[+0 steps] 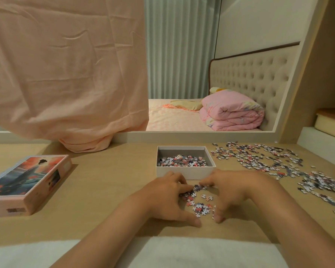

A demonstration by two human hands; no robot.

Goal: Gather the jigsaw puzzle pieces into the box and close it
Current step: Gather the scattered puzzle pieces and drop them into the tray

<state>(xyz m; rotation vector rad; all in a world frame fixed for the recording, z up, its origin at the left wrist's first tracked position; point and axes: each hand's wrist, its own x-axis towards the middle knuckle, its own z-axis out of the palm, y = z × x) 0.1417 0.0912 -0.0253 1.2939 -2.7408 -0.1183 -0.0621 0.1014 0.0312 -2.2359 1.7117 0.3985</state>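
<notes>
An open white box (184,172) stands on the wooden desk, with several puzzle pieces on its floor. Just in front of it lies a small heap of puzzle pieces (198,203). My left hand (168,198) and my right hand (232,189) rest on the desk on either side of this heap, fingers curved round it and touching the pieces from both sides. A wide scatter of loose pieces (275,163) covers the desk to the right. The box lid (25,182), printed with a picture of a figure, lies at the left.
A pink cloth (66,74) hangs over the back left of the desk (108,182). A mirror behind the desk shows a bed with a folded pink quilt. White foam blocks (321,144) sit at the far right. White fabric lies at the front edge.
</notes>
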